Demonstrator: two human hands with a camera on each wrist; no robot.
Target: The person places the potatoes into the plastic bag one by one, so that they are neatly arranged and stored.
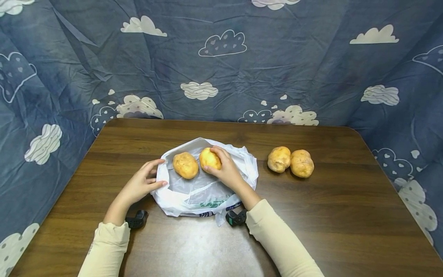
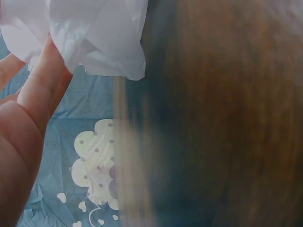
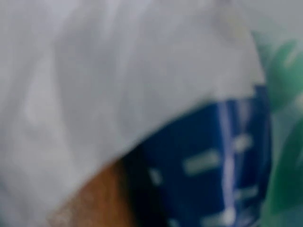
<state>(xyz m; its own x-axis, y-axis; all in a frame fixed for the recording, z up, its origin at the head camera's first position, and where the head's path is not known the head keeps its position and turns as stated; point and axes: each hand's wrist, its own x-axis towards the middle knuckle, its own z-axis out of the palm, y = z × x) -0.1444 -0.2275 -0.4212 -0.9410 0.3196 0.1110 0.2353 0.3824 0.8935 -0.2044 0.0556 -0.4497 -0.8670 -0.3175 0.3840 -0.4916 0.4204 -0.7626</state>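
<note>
A white plastic bag (image 1: 180, 198) lies wide open on the wooden table, with green and blue print near its front. Inside it, at the left, rests a potato (image 1: 185, 165). My right hand (image 1: 225, 169) reaches into the bag and grips a second potato (image 1: 209, 158), thumb at the front and fingers over its right side. At the bag's left edge, my left hand (image 1: 138, 184) holds the rim between thumb and fingers. The left wrist view shows fingers (image 2: 42, 80) against the white plastic (image 2: 99, 38). Only the printed bag (image 3: 118, 71) fills the blurred right wrist view; the hand is hidden there.
Two more potatoes (image 1: 278, 159) (image 1: 302, 163) sit side by side on the table (image 1: 346, 207), right of the bag. Behind the table's back edge hangs a blue cloth (image 1: 221, 77) with cloud patterns. A black device is strapped at each wrist.
</note>
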